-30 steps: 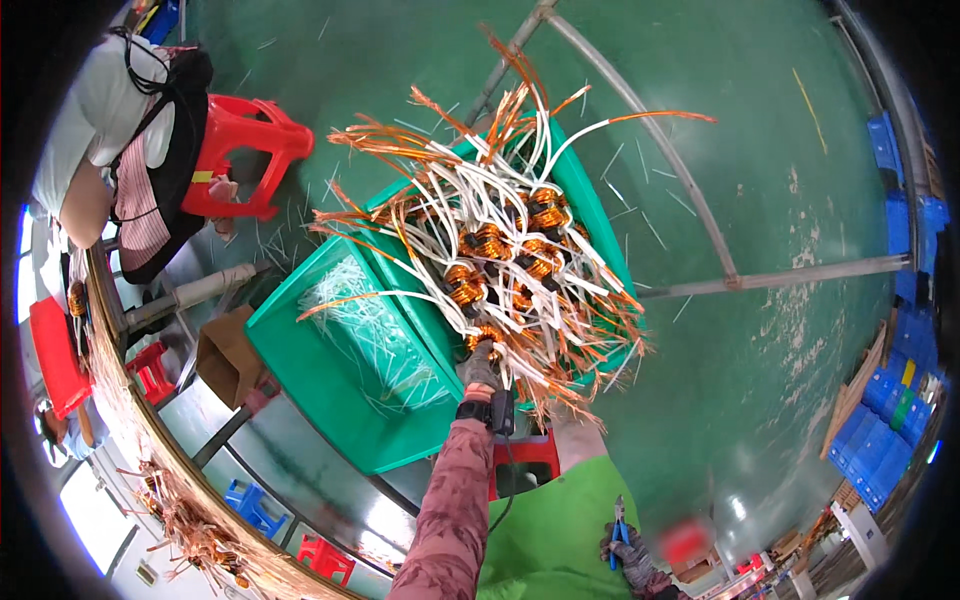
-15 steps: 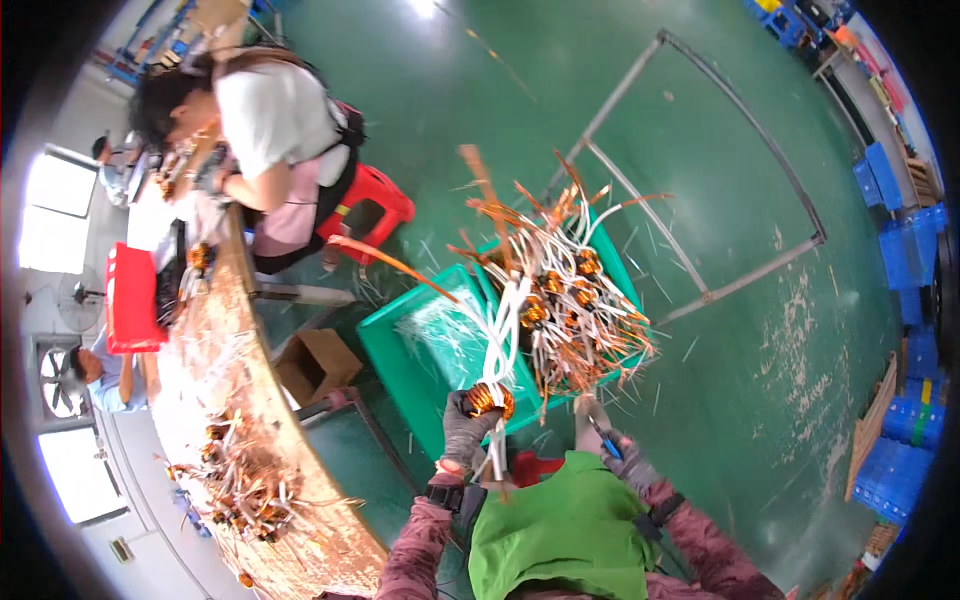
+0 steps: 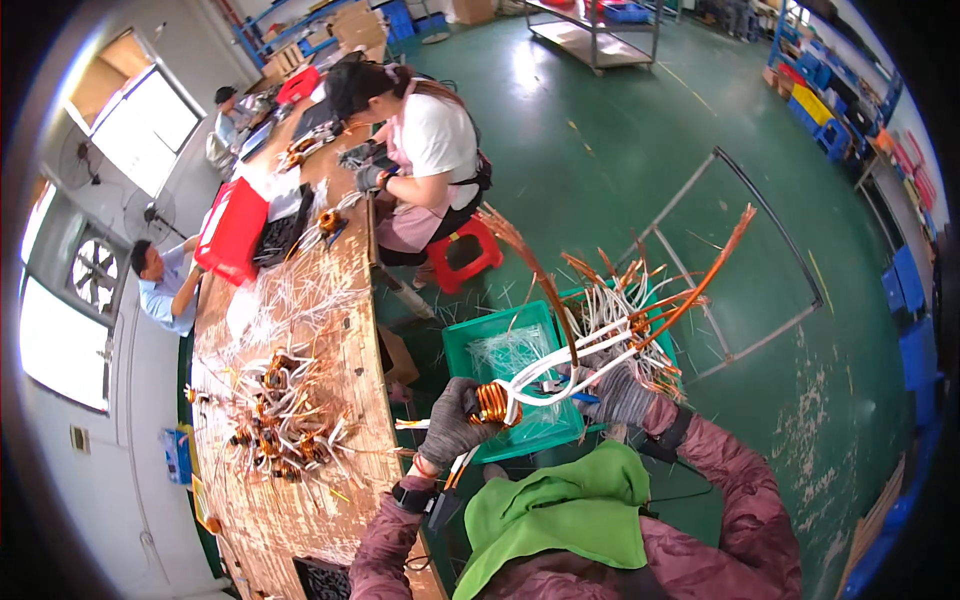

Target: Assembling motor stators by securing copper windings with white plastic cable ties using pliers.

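Observation:
My left hand (image 3: 455, 422), in a grey glove, is closed around a copper-wound coil (image 3: 493, 403). Long leads in white sleeves (image 3: 590, 362) run from it to the right, ending in bare copper strands that stick up and out. My gloved right hand (image 3: 622, 395) is closed on a small blue-handled hand tool (image 3: 586, 398), whose dark tip reaches in among the white leads; its exact kind is not clear. Below the coil stands a green crate (image 3: 455, 345) with white sleeve offcuts. Beside it, a second green crate, partly hidden behind the leads and my right hand, holds more coils (image 3: 610, 310).
To the left, a wooden bench (image 3: 370, 430) bears a pile of coils (image 3: 280, 410), offcuts and a red crate (image 3: 232, 232). A person (image 3: 440, 140) works at its far side by a red stool (image 3: 466, 255). A metal frame (image 3: 725, 357) lies on the green floor to the right.
My view has swung left and up, bringing more bench into sight. The right hand has brought the blue-handled tool to the leads, which now point right rather than up. My left hand keeps the coil.

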Motion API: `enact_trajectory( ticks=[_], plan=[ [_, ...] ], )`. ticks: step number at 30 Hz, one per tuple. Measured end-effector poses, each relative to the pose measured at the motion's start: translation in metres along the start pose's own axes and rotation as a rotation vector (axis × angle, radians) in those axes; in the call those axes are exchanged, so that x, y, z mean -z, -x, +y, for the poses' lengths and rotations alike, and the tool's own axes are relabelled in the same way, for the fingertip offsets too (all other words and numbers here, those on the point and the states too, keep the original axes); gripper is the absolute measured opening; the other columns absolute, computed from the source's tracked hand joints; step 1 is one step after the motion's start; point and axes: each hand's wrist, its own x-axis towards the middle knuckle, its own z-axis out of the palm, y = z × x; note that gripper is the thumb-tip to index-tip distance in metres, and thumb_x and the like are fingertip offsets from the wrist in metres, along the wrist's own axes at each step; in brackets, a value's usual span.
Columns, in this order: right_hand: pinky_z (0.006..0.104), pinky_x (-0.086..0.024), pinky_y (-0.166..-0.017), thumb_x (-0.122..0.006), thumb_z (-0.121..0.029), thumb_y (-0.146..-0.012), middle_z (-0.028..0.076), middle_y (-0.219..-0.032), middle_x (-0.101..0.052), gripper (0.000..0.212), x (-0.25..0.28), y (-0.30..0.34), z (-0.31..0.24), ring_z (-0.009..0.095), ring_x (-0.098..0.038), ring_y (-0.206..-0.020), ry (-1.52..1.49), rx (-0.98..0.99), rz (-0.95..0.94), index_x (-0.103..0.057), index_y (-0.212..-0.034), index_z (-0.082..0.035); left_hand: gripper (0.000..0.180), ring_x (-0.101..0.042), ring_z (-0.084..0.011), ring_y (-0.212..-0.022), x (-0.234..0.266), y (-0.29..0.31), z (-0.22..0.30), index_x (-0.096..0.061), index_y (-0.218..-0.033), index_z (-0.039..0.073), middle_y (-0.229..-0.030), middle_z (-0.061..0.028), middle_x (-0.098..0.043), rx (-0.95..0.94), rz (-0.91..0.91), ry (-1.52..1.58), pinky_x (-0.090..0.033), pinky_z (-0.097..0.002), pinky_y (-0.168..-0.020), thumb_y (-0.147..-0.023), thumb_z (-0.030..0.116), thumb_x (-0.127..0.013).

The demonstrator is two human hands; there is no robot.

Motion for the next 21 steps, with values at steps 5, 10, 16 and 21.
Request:
enact_trajectory(
  ticks=[5,10,16,21],
  plan=[
    [0.0452,-0.045,-0.090,-0.067,-0.023,-0.070,0.019,-0.121,-0.051,0.060,-0.007,-0.006,0.005,0.035,-0.053,-0.107,-0.025,0.055,-0.025,-0.052,-0.127,-0.011,0.068,-0.043,-0.0074,-0.064,-0.002,0.006,-0.003,-0.048,-0.102,0.004,-0.071,0.0015,-0.046,-0.042,0.017,0.011,-0.043,-0.0229,-0.060,-0.051,0.020,-0.089],
    [0.0469,-0.042,-0.092,-0.067,-0.027,-0.071,0.021,-0.117,-0.051,0.057,-0.008,-0.013,0.011,0.039,-0.051,-0.108,0.150,0.057,-0.092,-0.053,-0.123,-0.009,0.068,-0.047,-0.0081,-0.068,-0.012,0.007,-0.004,-0.048,-0.102,0.004,-0.076,0.0003,-0.050,-0.013,-0.002,0.082,-0.046,-0.0236,-0.064,-0.051,0.020,-0.089],
    [0.0453,-0.040,-0.098,-0.070,-0.028,-0.070,0.016,-0.121,-0.054,0.057,-0.006,-0.008,0.026,0.036,-0.051,-0.112,-0.325,-0.120,-0.134,-0.053,-0.122,-0.011,0.065,-0.050,-0.0080,-0.077,-0.015,0.004,0.016,-0.047,-0.103,0.002,-0.084,-0.0021,-0.053,0.045,-0.080,0.190,-0.046,-0.0233,-0.070,-0.055,0.017,-0.088],
    [0.0458,-0.042,-0.096,-0.071,-0.028,-0.067,0.016,-0.117,-0.056,0.057,0.003,-0.012,0.018,0.036,-0.052,-0.110,0.115,0.151,-0.067,-0.055,-0.118,-0.010,0.065,-0.050,-0.0087,-0.079,-0.021,0.003,0.010,-0.046,-0.104,0.002,-0.087,-0.0035,-0.053,0.067,-0.077,0.379,-0.046,-0.0238,-0.073,-0.056,0.018,-0.088]
  ],
)
